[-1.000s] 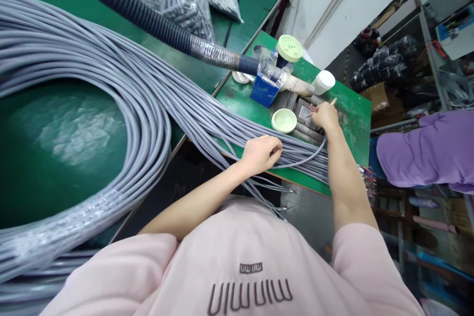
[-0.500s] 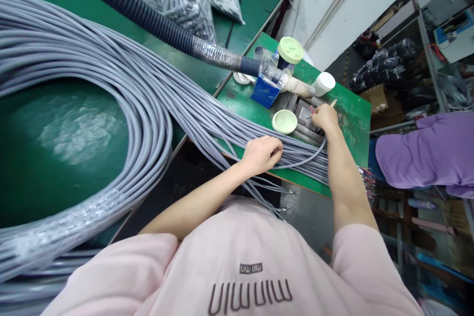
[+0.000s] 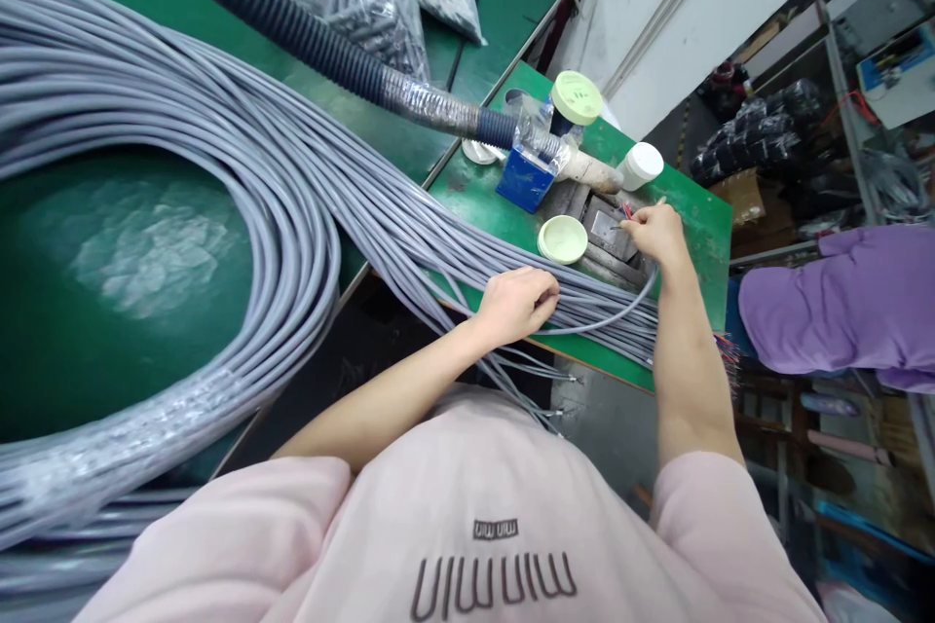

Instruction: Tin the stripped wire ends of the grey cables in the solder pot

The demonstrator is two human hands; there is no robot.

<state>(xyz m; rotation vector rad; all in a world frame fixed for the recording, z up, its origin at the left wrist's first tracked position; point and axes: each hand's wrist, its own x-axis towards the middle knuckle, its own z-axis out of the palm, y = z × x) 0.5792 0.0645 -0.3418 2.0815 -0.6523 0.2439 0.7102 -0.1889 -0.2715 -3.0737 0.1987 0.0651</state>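
My right hand (image 3: 655, 232) pinches the end of a grey cable (image 3: 614, 319), whose thin coloured wires stick out to the left over a square metal plate (image 3: 608, 230). The cable curves down from that hand to the bundle. My left hand (image 3: 517, 306) rests curled on the bundle of grey cables (image 3: 409, 204); what its fingers hold, if anything, is hidden. Beside the metal plate stands an open pale green tub (image 3: 562, 239). A hose nozzle (image 3: 595, 172) ends just above the plate.
A ribbed black hose (image 3: 292, 29) crosses over the green table (image 3: 467, 195) to a blue box (image 3: 524, 179). A white jar (image 3: 641, 165) and a green-lidded container (image 3: 577, 97) stand behind. Bags of grey pieces lie farther back. At right is a person's purple sleeve (image 3: 840, 297).
My right hand has moved slightly to the right with the cable end, and more of the metal plate shows. My left hand has stayed in place.
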